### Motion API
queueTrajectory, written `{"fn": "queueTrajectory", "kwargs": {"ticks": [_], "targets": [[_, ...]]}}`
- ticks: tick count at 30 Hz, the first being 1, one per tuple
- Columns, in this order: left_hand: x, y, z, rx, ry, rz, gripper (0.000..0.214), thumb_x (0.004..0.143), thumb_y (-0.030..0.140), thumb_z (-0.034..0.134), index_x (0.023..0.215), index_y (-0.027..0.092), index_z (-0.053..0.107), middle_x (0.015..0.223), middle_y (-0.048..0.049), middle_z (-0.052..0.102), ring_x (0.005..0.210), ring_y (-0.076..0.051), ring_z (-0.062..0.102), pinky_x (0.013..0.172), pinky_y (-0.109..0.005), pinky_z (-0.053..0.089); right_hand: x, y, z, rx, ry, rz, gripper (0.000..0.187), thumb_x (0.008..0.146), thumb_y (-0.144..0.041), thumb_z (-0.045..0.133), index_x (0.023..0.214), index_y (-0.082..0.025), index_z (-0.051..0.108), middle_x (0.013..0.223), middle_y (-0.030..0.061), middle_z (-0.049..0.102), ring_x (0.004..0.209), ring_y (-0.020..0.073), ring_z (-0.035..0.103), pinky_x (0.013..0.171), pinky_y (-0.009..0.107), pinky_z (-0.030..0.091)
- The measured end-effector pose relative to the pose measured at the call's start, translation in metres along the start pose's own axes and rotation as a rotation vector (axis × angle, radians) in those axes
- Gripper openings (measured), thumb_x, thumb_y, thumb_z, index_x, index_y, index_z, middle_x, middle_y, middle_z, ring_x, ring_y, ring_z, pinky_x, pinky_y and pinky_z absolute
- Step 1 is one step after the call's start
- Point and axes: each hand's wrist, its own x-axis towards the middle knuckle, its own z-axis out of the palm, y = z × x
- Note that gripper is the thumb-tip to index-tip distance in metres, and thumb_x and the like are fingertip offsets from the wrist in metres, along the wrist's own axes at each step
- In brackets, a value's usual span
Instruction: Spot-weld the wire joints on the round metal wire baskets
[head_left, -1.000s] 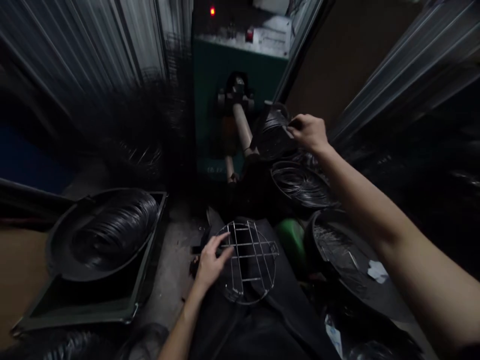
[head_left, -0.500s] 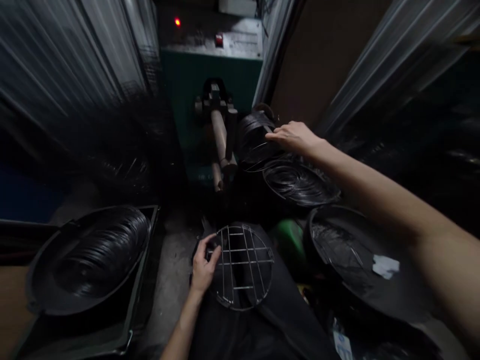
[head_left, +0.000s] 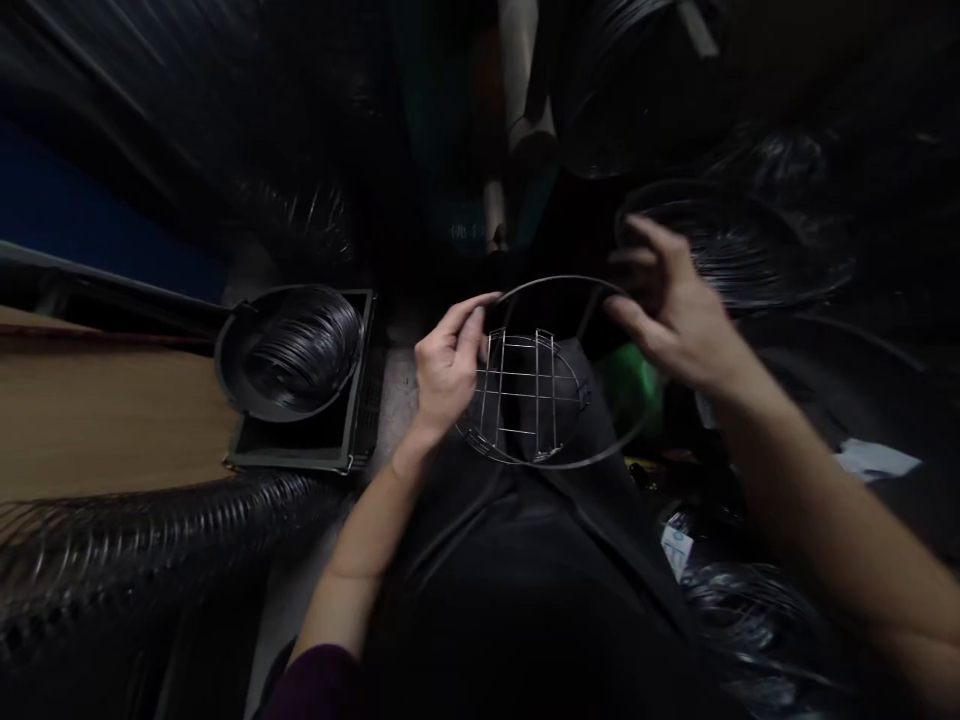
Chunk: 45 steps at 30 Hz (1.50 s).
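Observation:
A thin dark wire ring (head_left: 559, 280) hangs in front of me, wider than the rack and circling it. My left hand (head_left: 448, 365) pinches the ring's near-left side, just above the rack's edge. My right hand (head_left: 667, 310) grips the ring's right side, with its fingers spread and slightly blurred. Below the ring, a round metal wire rack (head_left: 517, 400) with a grid of bars rests on my dark-clothed lap (head_left: 525, 530). Part of the ring's lower arc passes under my right hand and is faint against the dark.
At left, a black round pan holding coiled black wire (head_left: 289, 350) sits in a dark crate (head_left: 300, 455) beside a wooden board (head_left: 97, 420). Loose wire coils (head_left: 735, 245) lie at right, a long coil (head_left: 150, 540) at lower left, and a green object (head_left: 634, 390) beside my lap.
My right hand has come back from the far wire coils and now holds a wire ring over the rack. My left hand has risen to the ring. The view has tipped down.

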Motion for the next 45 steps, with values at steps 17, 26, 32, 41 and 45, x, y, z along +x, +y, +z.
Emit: {"fn": "queueTrajectory", "kwargs": {"ticks": [17, 26, 32, 41, 45], "targets": [[-0.034, -0.089, -0.006, 0.731, -0.065, -0.105, 0.044, 0.095, 0.05, 0.057, 0.128, 0.023, 0.066, 0.109, -0.0084, 0.076, 0.097, -0.024, 0.072, 0.085, -0.031, 0.055, -0.044, 0.022, 0.072, -0.536, -0.08, 0.429, 0.04, 0.097, -0.032, 0.04, 0.126, -0.026, 0.068, 0.099, 0.0108, 0.061, 0.078, 0.0212, 0.058, 0.058, 0.029, 0.039], [-0.023, -0.076, -0.006, 0.848, -0.213, -0.199, 0.044, 0.096, 0.044, 0.058, 0.136, 0.026, 0.061, 0.118, -0.0064, 0.073, 0.105, -0.021, 0.069, 0.088, -0.026, 0.05, -0.096, 0.029, 0.09, -0.392, 0.023, 0.382, 0.057, 0.097, -0.032, 0.031, 0.148, -0.013, 0.047, 0.117, 0.0162, 0.063, 0.107, 0.0285, 0.058, 0.093, 0.047, 0.049], [-0.015, -0.074, -0.01, 0.769, -0.169, -0.227, 0.041, 0.092, 0.046, 0.063, 0.128, 0.028, 0.066, 0.108, -0.0037, 0.076, 0.097, -0.022, 0.071, 0.083, -0.028, 0.051, -0.097, 0.032, 0.087, -0.272, 0.095, 0.393, 0.053, 0.095, -0.027, 0.032, 0.143, -0.018, 0.053, 0.12, 0.0118, 0.067, 0.102, 0.0245, 0.061, 0.095, 0.045, 0.05], [-0.018, -0.08, -0.008, 0.712, -0.185, -0.209, 0.043, 0.089, 0.046, 0.068, 0.128, 0.026, 0.068, 0.104, -0.0047, 0.076, 0.089, -0.02, 0.07, 0.08, -0.028, 0.051, -0.094, 0.04, 0.083, -0.376, 0.047, 0.431, 0.051, 0.094, -0.027, 0.034, 0.138, -0.017, 0.059, 0.106, 0.0142, 0.066, 0.097, 0.027, 0.06, 0.093, 0.048, 0.051], [-0.026, -0.094, -0.009, 0.708, -0.149, -0.097, 0.045, 0.091, 0.047, 0.064, 0.13, 0.025, 0.066, 0.1, -0.0054, 0.073, 0.087, -0.018, 0.068, 0.081, -0.027, 0.051, -0.109, 0.033, 0.094, -0.325, 0.085, 0.399, 0.057, 0.098, -0.039, 0.033, 0.147, -0.012, 0.048, 0.131, 0.0183, 0.059, 0.119, 0.0291, 0.055, 0.106, 0.051, 0.044]]}}
